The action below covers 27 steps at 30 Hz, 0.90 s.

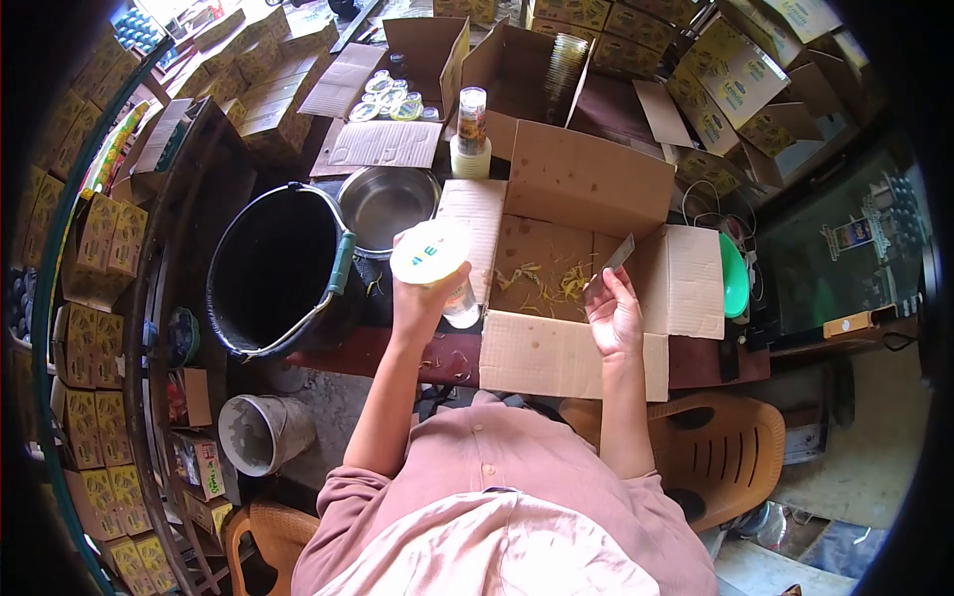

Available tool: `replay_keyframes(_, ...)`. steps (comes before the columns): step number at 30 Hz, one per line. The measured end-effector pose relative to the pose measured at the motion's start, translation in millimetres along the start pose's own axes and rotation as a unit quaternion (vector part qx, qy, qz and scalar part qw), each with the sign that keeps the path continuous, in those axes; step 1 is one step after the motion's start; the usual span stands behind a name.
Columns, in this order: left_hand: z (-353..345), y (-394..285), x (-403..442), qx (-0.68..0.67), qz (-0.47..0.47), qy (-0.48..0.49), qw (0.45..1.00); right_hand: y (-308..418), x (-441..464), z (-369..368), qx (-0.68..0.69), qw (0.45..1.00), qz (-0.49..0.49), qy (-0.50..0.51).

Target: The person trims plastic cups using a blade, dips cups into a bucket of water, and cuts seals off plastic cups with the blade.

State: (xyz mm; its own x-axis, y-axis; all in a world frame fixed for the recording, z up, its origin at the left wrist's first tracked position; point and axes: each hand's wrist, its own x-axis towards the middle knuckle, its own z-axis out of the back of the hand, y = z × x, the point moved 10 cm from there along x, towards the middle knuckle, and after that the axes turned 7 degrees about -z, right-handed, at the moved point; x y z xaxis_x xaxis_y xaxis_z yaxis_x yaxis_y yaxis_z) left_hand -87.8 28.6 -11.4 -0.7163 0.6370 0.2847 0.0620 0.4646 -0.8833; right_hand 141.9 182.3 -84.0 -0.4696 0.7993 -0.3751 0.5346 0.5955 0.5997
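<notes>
Holding a pale-lidded container (429, 250) in the left grip (417, 303) — curled round it — at nine o'clock from an open carton (547, 243); pinching a thin flat piece (618, 254) in the nearly closed right grip (618, 316), at the container's three o'clock.

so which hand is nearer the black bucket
Left. The left hand, holding a cup, is just right of the black bucket; the right hand is farther right, at the box's near side.

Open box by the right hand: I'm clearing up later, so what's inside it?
Thin yellow strips lie scattered in the open box. The right hand and the flat piece it holds cover part of the interior; anything behind them is hidden.
</notes>
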Motion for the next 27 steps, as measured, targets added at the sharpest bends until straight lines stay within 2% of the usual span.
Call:
replay_keyframes(2,-9,-22,4,0.090,-0.091,0.042,0.991,12,-3,-3,-0.070,0.995,0.067,-0.002)
replay_keyframes(4,-21,-42,2,0.271,-0.153,0.080,0.947,25,-6,-11,-0.156,0.978,0.140,-0.018)
replay_keyframes(5,-20,-35,0,0.270,-0.132,0.077,0.951,34,-8,-17,-0.212,0.956,0.202,-0.020)
replay_keyframes(7,-19,-14,-6,0.253,-0.090,0.091,0.959,42,-18,-32,-0.280,0.926,0.252,-0.010)
replay_keyframes(9,-22,0,-12,0.257,-0.102,0.103,0.955,47,-35,-53,-0.367,0.889,0.272,0.001)
replay_keyframes(12,-31,1,-20,0.263,-0.141,0.103,0.949,52,-67,-100,-0.560,0.754,0.344,0.010)
replay_keyframes(14,-34,0,-22,0.263,-0.154,0.103,0.947,49,-84,-124,-0.586,0.732,0.347,0.012)
replay_keyframes(16,-36,2,-21,0.268,-0.146,0.108,0.946,37,-97,-147,-0.642,0.656,0.391,0.069)
replay_keyframes(19,-41,6,-16,0.256,-0.111,0.141,0.950,26,-108,-163,-0.676,0.598,0.417,0.108)
replay_keyframes(27,-47,0,-17,0.268,-0.141,0.153,0.941,1,-111,-172,-0.696,0.567,0.408,0.165)
